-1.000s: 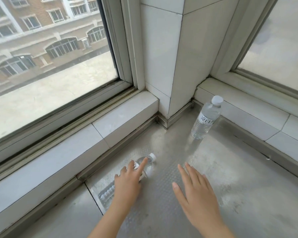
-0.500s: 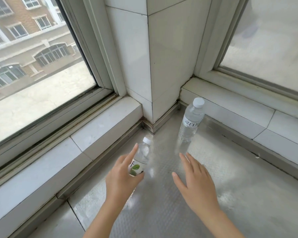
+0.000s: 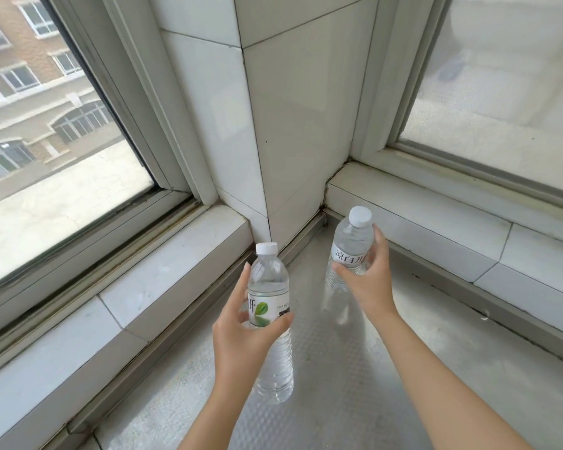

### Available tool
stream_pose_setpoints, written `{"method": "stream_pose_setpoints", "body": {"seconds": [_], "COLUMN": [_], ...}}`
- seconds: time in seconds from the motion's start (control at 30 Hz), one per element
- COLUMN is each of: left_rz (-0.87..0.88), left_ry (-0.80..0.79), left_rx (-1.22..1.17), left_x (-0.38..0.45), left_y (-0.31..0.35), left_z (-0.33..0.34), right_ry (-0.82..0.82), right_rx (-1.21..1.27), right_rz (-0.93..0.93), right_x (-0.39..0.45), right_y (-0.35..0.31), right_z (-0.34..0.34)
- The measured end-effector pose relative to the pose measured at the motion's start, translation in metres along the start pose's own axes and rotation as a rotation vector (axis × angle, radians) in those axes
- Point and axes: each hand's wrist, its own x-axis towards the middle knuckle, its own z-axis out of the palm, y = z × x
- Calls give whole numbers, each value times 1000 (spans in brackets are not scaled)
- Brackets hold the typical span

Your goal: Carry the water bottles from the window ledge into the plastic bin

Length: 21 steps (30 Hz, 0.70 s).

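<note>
While left grip (image 3: 241, 332) clamps leaf-label bottle (image 3: 268, 287), right grip (image 3: 368, 280) clamps second bottle (image 3: 350, 245)

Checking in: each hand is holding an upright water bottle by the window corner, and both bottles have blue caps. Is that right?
Not quite. The caps are white, not blue. The head view shows the left hand gripping the bottle with the leaf label and the right hand gripping the other bottle, both upright at the window corner, each with a white cap.
</note>
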Motion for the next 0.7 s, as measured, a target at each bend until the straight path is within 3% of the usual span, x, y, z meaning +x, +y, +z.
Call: {"method": "stream_pose_setpoints", "body": {"seconds": [0.27,0.7], "left_rz": [-6,78], "left_ry": [44,12], "left_rx": [-30,-132], "left_x": [-5,-79], "left_y": [-1,54], "left_z": [-22,-81], "right_ry": [73,28], "right_rx": [37,10], "right_rz": [-43,-61], "right_x": [-14,-166], "right_y": [-13,-105], "right_z": [4,-7]}}
